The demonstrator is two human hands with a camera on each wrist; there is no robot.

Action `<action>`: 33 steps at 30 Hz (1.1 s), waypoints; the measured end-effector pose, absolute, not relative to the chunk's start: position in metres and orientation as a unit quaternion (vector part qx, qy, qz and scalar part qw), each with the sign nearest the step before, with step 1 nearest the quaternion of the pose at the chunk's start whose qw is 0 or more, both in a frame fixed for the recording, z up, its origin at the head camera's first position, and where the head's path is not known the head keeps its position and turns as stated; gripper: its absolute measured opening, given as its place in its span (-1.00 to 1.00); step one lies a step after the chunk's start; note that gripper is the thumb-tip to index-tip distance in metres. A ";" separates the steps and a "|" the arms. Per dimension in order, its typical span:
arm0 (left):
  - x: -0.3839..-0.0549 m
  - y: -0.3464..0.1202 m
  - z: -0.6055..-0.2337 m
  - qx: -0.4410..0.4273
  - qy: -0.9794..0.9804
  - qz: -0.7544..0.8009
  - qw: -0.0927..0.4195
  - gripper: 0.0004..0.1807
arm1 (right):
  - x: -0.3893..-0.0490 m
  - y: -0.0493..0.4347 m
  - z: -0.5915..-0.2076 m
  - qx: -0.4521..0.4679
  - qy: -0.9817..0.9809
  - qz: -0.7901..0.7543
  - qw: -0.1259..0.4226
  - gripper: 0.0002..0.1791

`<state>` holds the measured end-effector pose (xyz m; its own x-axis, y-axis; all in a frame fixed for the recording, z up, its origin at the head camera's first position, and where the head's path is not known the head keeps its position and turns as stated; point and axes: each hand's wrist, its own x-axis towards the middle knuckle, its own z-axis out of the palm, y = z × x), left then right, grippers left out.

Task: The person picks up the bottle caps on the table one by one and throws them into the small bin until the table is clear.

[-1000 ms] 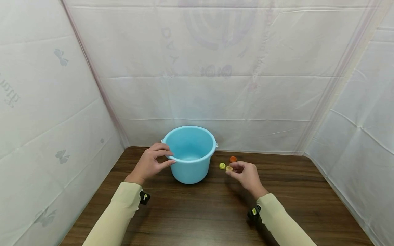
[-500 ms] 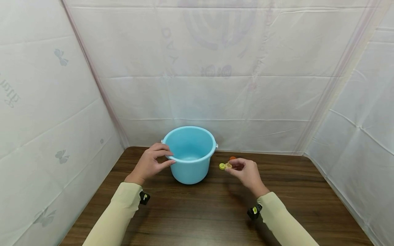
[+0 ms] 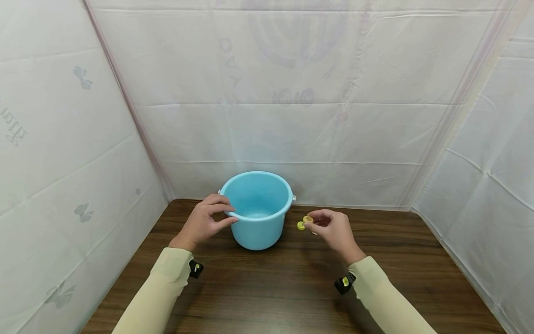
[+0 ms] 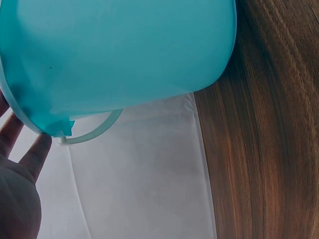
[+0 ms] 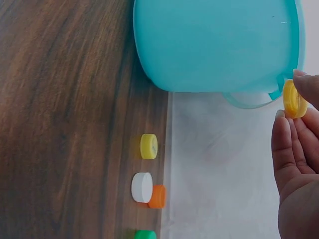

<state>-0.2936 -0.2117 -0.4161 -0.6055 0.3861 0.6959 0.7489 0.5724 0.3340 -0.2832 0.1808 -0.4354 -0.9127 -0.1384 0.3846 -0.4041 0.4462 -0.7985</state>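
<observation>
My right hand pinches one yellow cap, my left hand one bucket rim, with four more caps nearby.

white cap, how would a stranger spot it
In the right wrist view, find the blue bucket. Below it on the wooden table, the white cap sits past a yellow cap and partly hides an orange cap. No other cap is white.

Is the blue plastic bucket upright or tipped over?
Upright: the blue plastic bucket stands base down on the brown wood-grain table, its mouth facing up.
</observation>
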 end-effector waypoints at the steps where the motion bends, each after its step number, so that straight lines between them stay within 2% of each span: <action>1: -0.294 -0.212 -0.416 -0.337 -0.840 -0.317 0.285 -0.76 | -0.283 0.180 -0.434 0.163 -0.840 0.501 0.133 -0.66; 33: -0.294 -0.210 -0.417 -0.347 -0.829 -0.324 0.295 -0.76 | -0.293 0.162 -0.399 0.202 -0.830 0.496 0.157 -0.63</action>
<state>-0.2938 -0.2104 -0.4171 -0.5851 0.3844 0.7141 0.7668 0.5489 0.3327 -0.2927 0.1625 -0.3988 -0.8692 -0.1804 0.4604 -0.4909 0.4261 -0.7599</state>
